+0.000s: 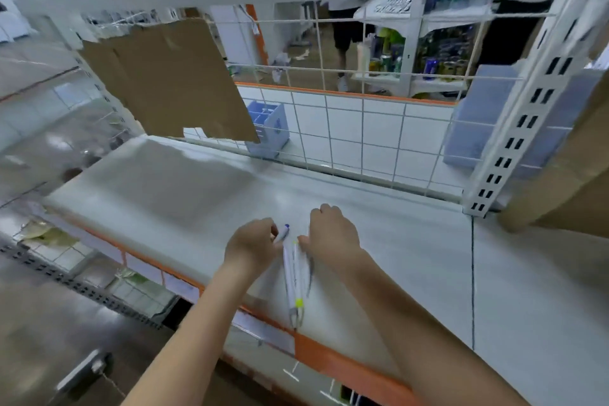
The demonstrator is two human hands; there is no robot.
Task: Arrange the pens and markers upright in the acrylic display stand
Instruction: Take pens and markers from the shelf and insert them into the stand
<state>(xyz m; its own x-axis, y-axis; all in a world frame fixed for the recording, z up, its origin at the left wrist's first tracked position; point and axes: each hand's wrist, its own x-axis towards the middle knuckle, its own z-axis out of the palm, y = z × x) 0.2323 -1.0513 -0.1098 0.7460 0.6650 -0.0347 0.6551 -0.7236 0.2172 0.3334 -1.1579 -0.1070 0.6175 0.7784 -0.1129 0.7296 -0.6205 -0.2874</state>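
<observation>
Several white pens and markers (291, 277) lie side by side on the white shelf (171, 181), pointing toward its front edge; one has a yellow-green band. My left hand (253, 245) pinches a white marker with a blue tip (283, 232). My right hand (333, 234) rests knuckles-up on the far ends of the lying pens, its fingers curled down; what they grasp is hidden. A bluish compartmented stand (268, 128) sits at the back of the shelf, behind the wire grid, well beyond both hands.
A torn cardboard sheet (164, 82) hangs at the back left. A wire grid (362, 128) closes the shelf's back. A slotted white upright (514, 128) and a cardboard box (560, 181) stand at right. A person stands in the aisle behind.
</observation>
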